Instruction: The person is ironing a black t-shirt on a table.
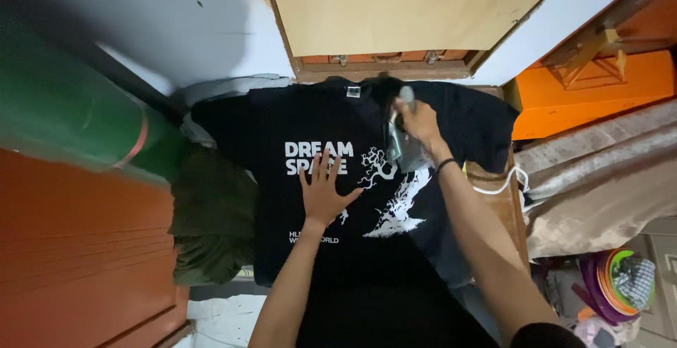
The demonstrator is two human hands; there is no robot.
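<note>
Under the flat left hand lies a black T-shirt with white lettering and a white tree print. The right hand grips a grey iron. Left of the shirt sits dark olive cloth; to the grip's right, an orange cabinet.

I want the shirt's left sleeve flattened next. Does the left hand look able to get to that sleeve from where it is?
Probably yes. The left hand lies flat on the black T-shirt, and nothing lies on the cloth between it and the sleeve. The right hand holds the iron on the other side.

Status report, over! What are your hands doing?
Left hand flat on black T-shirt. Right hand gripping clothes iron on shirt. Nothing blocking.
</note>
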